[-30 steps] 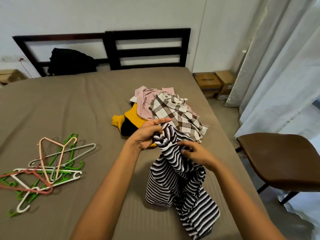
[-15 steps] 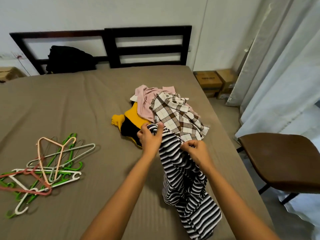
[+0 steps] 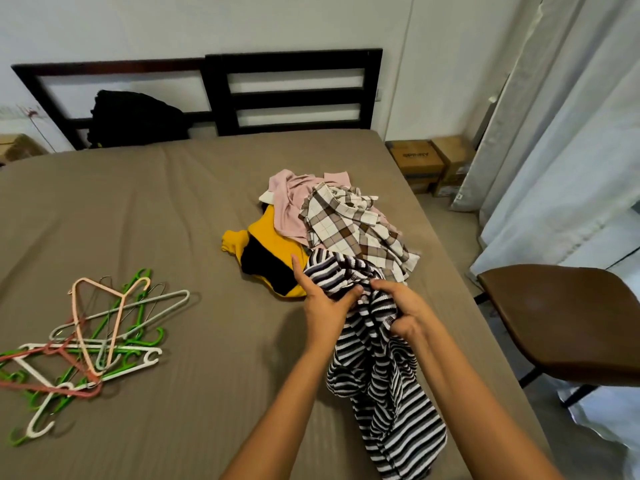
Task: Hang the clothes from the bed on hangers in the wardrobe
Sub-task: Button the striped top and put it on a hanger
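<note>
Both forearms reach forward over the bed (image 3: 156,209). Left hand (image 3: 323,304): grip pinching the bunched collar end of the striped garment (image 3: 384,403), thumb raised. Right hand (image 3: 405,311): grip curled round the same cloth, which trails onto the bed. Clothes pile (image 3: 346,223) just beyond; hangers (image 3: 86,334) well left; brown chair (image 3: 561,317) at right.
</note>
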